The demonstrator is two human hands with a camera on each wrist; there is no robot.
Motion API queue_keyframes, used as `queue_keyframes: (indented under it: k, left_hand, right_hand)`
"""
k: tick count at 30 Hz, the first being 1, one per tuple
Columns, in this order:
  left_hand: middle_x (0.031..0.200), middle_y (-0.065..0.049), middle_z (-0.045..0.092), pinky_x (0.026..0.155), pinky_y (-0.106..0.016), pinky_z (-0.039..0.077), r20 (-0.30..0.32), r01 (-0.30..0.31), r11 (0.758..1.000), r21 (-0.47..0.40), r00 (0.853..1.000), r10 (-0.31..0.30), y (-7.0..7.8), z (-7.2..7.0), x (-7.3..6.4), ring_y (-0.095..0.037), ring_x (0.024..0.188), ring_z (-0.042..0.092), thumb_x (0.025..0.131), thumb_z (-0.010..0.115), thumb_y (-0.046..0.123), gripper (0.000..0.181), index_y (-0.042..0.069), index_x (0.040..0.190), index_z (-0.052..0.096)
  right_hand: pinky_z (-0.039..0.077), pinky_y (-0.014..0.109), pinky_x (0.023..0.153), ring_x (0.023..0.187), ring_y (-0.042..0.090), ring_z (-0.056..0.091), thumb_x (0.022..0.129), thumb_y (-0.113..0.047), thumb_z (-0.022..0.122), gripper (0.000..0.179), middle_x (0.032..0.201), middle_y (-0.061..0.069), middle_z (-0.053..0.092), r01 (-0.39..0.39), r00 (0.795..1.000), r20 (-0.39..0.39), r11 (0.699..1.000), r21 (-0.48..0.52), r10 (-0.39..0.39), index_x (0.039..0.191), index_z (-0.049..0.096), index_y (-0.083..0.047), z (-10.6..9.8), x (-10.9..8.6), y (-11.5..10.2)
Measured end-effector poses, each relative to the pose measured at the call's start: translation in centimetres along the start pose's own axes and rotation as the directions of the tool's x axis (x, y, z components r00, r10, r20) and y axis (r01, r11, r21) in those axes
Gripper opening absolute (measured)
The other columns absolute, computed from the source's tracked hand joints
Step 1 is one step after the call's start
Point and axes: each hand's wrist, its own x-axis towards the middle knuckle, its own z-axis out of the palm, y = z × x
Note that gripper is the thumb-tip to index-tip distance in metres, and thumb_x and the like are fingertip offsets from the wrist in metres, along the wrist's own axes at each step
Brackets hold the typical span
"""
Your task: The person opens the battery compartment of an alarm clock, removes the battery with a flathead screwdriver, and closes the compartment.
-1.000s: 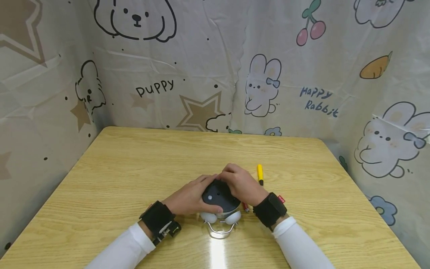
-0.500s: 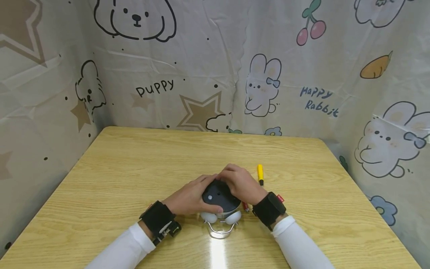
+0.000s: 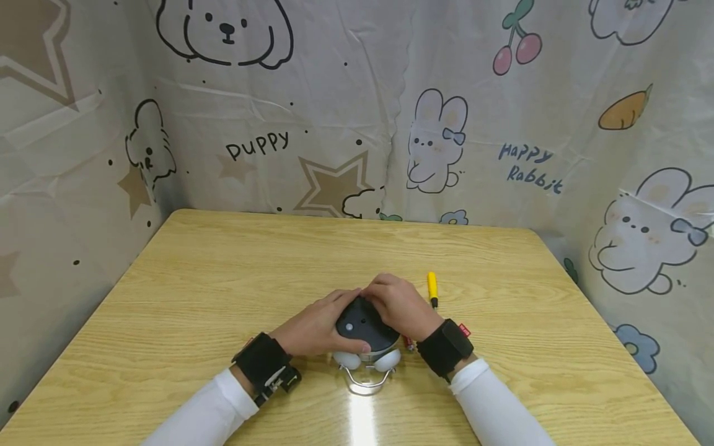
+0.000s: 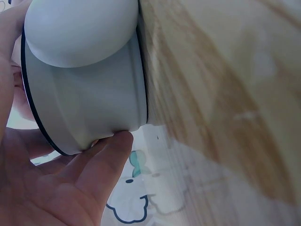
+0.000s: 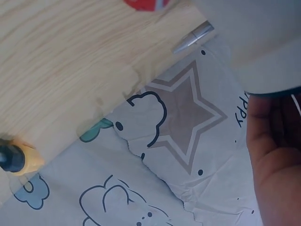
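Note:
A twin-bell alarm clock (image 3: pixel 370 331) lies face down on the table, its black back up and its two white bells and wire handle toward me. My left hand (image 3: pixel 320 325) grips it from the left, thumb across the black back; in the left wrist view, fingers (image 4: pixel 106 165) curl along the pale side of the clock (image 4: pixel 89 103). My right hand (image 3: pixel 404 306) bends over the far right of the back, fingertips at its far edge. In the right wrist view its curled fingers (image 5: pixel 265 127) sit by the dark rim. What those fingertips pinch is hidden.
A yellow screwdriver (image 3: pixel 432 288) with a black collar lies beyond my right wrist. A small red cylinder (image 3: pixel 409 342) with a silver end lies right of the clock. A silver pointed tip (image 5: pixel 195 36) shows in the right wrist view. Printed cloth (image 3: pixel 334 111) hangs behind the table.
My right hand and wrist have shifted very slightly at the far edge of the back. The left hand and the clock stay where they were.

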Motion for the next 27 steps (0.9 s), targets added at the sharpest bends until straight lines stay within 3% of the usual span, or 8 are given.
queue_keyframes:
  k: [18, 27]
  left_hand:
    - [0.162, -0.011, 0.042, 0.11, -0.045, 0.049, 0.005, 0.01, 1.0, -0.009, 1.0, -0.01, 0.1, 0.1, 0.0, -0.024, 0.133, 0.056, 0.081, 0.082, 0.062, 0.109, 0.016, 0.165, 0.029]
    - [0.163, -0.012, 0.04, 0.111, -0.046, 0.049, 0.012, 0.024, 1.0, -0.003, 1.0, -0.024, 0.1, 0.0, 0.0, -0.026, 0.137, 0.054, 0.08, 0.081, 0.063, 0.11, 0.018, 0.165, 0.029]
  right_hand:
    - [0.061, 0.027, 0.078, 0.086, 0.012, 0.072, 0.089, -0.009, 0.08, 0.017, 0.091, -0.001, 0.079, 0.035, 0.998, -0.039, 0.994, -0.107, -0.04, 0.106, 0.083, -0.012, 0.1, -0.2, -0.4]
    - [0.06, 0.027, 0.075, 0.084, 0.012, 0.07, 0.092, -0.012, 0.076, 0.019, 0.093, 0.001, 0.079, 0.127, 0.992, 0.053, 0.962, -0.243, -0.117, 0.111, 0.081, -0.011, -0.6, -0.4, -1.2]
